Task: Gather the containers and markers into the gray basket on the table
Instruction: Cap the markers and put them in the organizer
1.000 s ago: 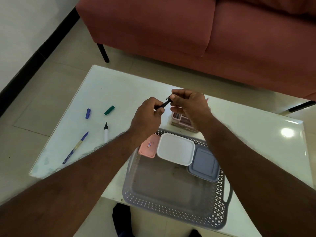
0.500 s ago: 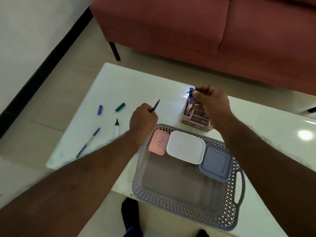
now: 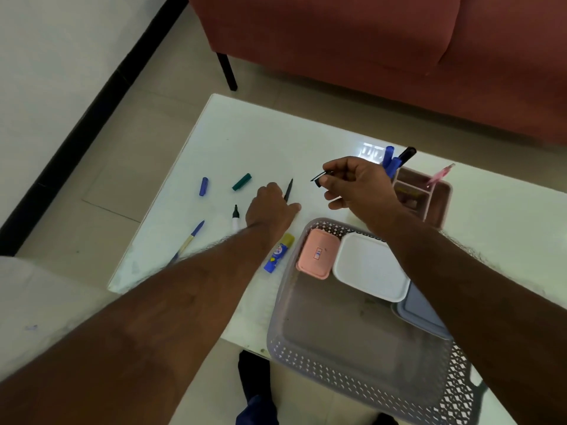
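Scattered at left on the white table (image 3: 260,133): blue pen (image 3: 187,240), blue cap (image 3: 203,186), green cap (image 3: 241,182), uncapped white marker (image 3: 236,216), glue stick (image 3: 278,253). Left hand (image 3: 270,208) closed around a dark pen (image 3: 288,189); right hand (image 3: 359,187) pinching a black cap (image 3: 319,179), now drawn away from the pink organizer (image 3: 429,194). Gray basket (image 3: 352,348) nearest, holding pink (image 3: 317,253), white (image 3: 369,266) and gray containers (image 3: 420,317), partly hidden by the right forearm

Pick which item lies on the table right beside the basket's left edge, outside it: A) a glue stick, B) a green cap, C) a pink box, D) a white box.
A: the blue and yellow glue stick lies on the table just outside the gray basket; the pink box and white box sit inside it.
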